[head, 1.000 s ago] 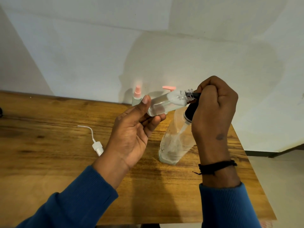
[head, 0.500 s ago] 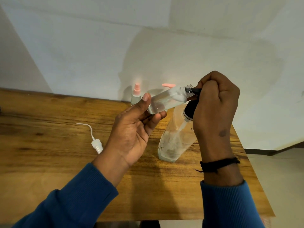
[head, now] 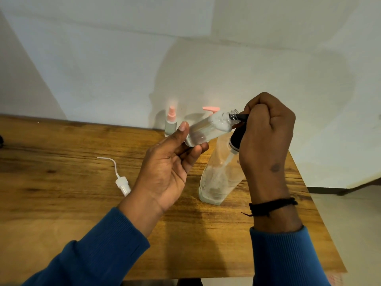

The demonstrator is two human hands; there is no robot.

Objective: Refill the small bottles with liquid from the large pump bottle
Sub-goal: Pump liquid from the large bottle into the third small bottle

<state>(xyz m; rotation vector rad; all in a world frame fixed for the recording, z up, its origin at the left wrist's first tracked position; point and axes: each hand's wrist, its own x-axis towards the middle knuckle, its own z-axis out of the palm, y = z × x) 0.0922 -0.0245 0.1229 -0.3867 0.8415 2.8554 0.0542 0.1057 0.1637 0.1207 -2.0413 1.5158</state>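
Note:
My left hand (head: pixel 171 168) holds a small clear bottle (head: pixel 208 129) tilted, its open neck pointing right, with white foam inside near the neck. My right hand (head: pixel 266 133) grips the black pump head (head: pixel 237 137) of the large clear pump bottle (head: pixel 220 176), which leans on the wooden table (head: pixel 61 182). The black nozzle sits at the small bottle's mouth. The large bottle holds only a little liquid at its bottom.
A loose white pump cap with its curved dip tube (head: pixel 121 180) lies on the table left of my left hand. A small bottle with a pink spray top (head: pixel 171 122) and a pink pump top (head: pixel 210 109) stand by the wall. The table's right edge is close.
Both hands and the bottles have stayed together with almost no shift. The small bottle's neck remains at the nozzle.

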